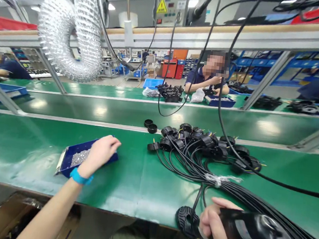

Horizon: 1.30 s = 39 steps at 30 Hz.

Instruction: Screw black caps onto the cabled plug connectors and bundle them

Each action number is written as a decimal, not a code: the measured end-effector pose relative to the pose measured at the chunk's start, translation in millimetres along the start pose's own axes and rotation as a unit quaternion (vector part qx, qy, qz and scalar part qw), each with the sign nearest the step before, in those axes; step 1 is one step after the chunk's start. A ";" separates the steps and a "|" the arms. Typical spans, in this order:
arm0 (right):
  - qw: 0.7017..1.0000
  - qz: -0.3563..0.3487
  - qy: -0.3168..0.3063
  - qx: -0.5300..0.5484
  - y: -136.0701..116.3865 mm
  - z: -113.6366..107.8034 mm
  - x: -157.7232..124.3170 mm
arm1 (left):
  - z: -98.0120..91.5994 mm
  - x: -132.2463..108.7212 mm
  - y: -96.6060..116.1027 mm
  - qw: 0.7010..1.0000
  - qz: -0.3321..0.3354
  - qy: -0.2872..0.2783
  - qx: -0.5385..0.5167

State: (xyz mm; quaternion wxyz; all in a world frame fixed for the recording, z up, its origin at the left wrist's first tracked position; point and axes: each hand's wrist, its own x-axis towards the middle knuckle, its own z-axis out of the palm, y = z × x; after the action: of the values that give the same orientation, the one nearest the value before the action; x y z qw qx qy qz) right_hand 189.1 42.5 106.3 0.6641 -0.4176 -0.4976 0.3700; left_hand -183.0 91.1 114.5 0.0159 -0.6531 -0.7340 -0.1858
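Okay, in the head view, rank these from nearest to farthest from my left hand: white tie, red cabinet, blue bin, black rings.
1. Blue bin: just below the left hand.
2. Black rings: to its right, farther forward.
3. White tie: farther right, around the cables.
4. Red cabinet: far off in the background.

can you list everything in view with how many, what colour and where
workbench: one, green, across the middle
tray: one, dark blue, bench left
small metal parts: uncountable, silver, in tray
rings: two, black, far bench edge
round housings: many, black, centre right
cables: many, black, bundled right
tie: one, whitish, around cables
ridged part: one, black, near bench edge
handheld tool: one, black, lower right
duct: one, silver, upper left
control box: one, grey, top
other people: at least two, dark shirts, beyond bench
wristband: one, blue, left wrist
left hand: one, bare, over tray
right hand: one, bare, gripping tool
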 end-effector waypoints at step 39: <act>0.998 -0.054 -0.029 0.021 2.7 6.6 -4.9 | 20.0 -65.0 27.8 0.963 0.162 0.123 -0.175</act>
State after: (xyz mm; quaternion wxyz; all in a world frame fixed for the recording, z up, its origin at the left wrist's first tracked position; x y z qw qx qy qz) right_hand 181.3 40.4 103.1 0.6771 -0.3656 -0.5306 0.3556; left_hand -142.3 37.2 85.6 0.0212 -0.7283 -0.5667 -0.3848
